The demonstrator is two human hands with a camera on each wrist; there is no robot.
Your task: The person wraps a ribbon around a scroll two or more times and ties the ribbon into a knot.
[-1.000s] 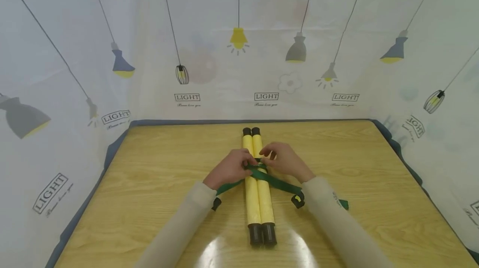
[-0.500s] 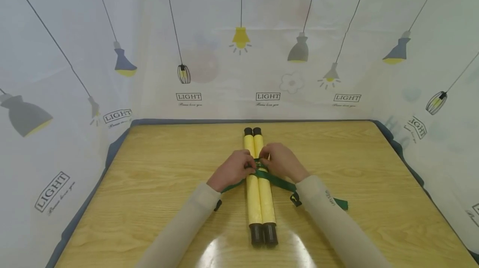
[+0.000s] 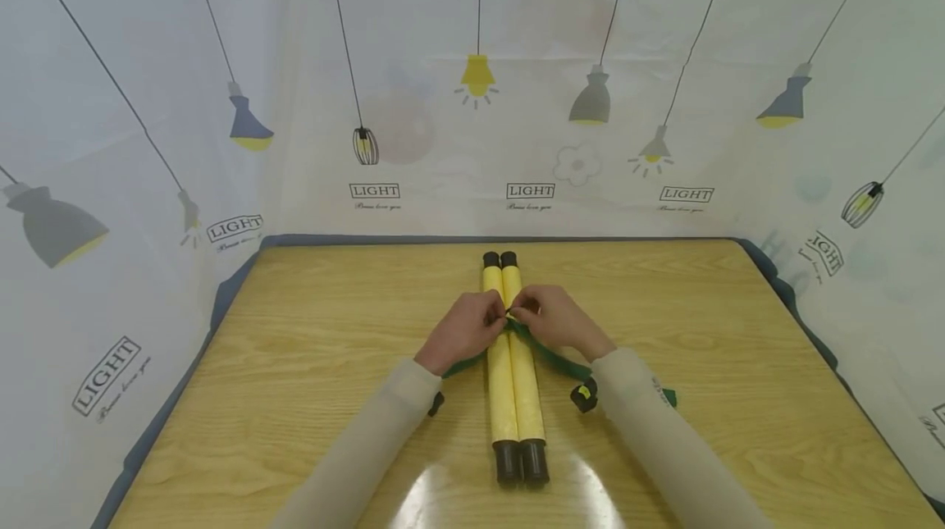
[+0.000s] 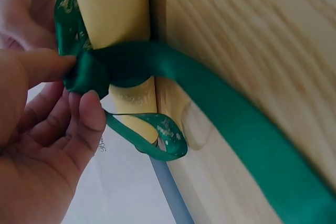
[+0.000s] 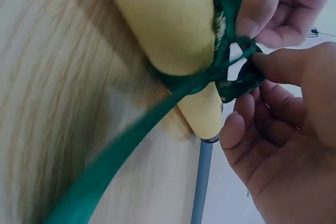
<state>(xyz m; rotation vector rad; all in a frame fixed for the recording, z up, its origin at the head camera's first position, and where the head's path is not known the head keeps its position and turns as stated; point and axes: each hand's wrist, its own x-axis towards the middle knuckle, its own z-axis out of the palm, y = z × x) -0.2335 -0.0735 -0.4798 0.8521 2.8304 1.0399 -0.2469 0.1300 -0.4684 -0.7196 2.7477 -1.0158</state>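
Two yellow tubes (image 3: 514, 394) with dark end caps lie side by side, lengthwise, on the wooden table. A shiny green ribbon (image 4: 226, 108) with gold print on one face is wrapped round their middle. In the head view my left hand (image 3: 461, 328) is just left of the tubes and my right hand (image 3: 557, 316) just right, fingertips nearly meeting. My left thumb and fingers pinch a bunched knot of ribbon (image 4: 89, 74). My right thumb and fingers pinch a ribbon loop (image 5: 244, 85) above the tubes. Ribbon tails run out under both wrists; the fingers partly hide the knot.
The wood-grain table (image 3: 354, 299) extends round the tubes. A white sheet (image 3: 443, 152) printed with lamps stands behind and at both sides, with a blue-grey edge (image 3: 369, 240). Small dark objects (image 3: 585, 394) show beneath both wrists, beside the sleeves.
Both hands have come closer together over the tubes. The right fingers now pinch ribbon, where they hung apart a second ago. The ribbon crossing is drawn up toward the fingertips.
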